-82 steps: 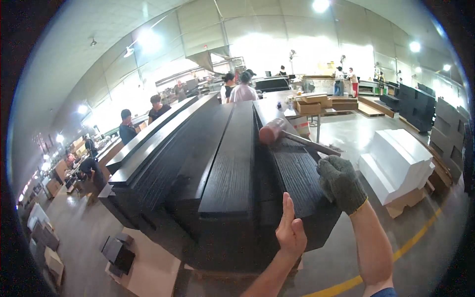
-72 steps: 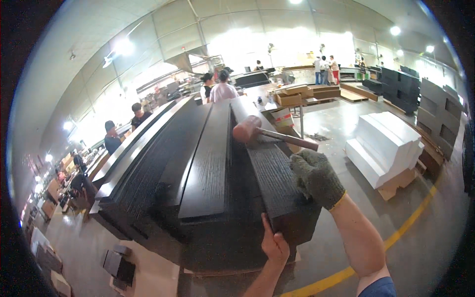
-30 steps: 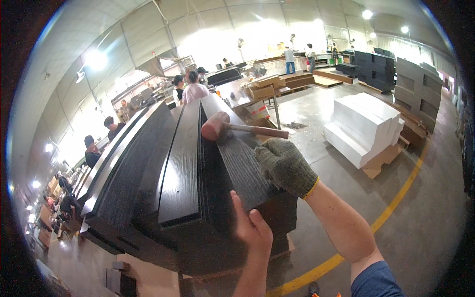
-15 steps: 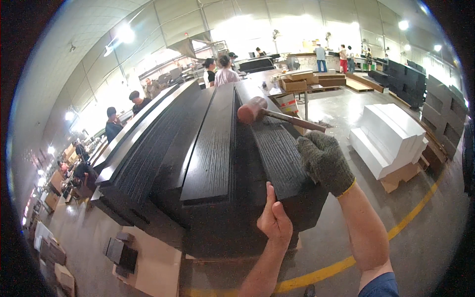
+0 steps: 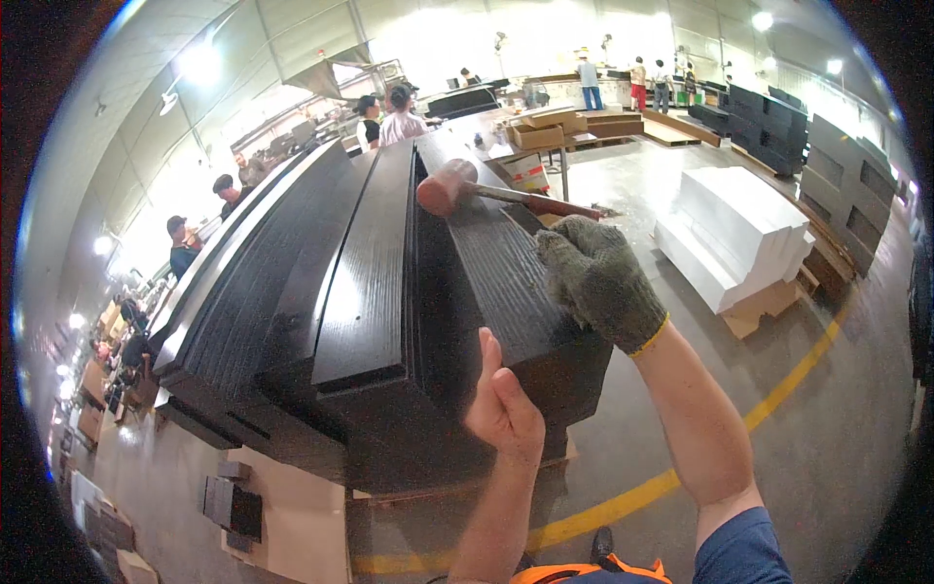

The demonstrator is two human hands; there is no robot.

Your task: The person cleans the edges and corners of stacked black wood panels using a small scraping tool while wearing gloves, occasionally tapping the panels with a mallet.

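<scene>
Stacks of long, black, wood-grained boards (image 5: 360, 263) stand in front of me, their narrow ends toward me. My left hand (image 5: 506, 409) is bare and open, fingers stretched upward and thumb apart, at the near ends of the right-hand boards (image 5: 506, 263). My right hand (image 5: 603, 282), in a dark grey knitted glove with a yellow cuff edge, is curled closed against the right edge of that stack. Whatever its fingers may hold is hidden. Just beyond the glove, a mallet (image 5: 449, 190) with a reddish-brown head lies across the boards, its handle reaching right.
White stacked pieces (image 5: 730, 238) stand on the floor at right, beside a yellow floor line (image 5: 642, 496). Black blocks (image 5: 232, 506) lie on a cardboard sheet (image 5: 297, 516) at lower left. Open cartons (image 5: 545, 131) sit on a table beyond. Several people work farther back.
The view has shifted, so the boards, mallet and both hands appear farther left and mostly higher. The left hand's fingers are slightly more bent; the right glove stays closed by the board edge.
</scene>
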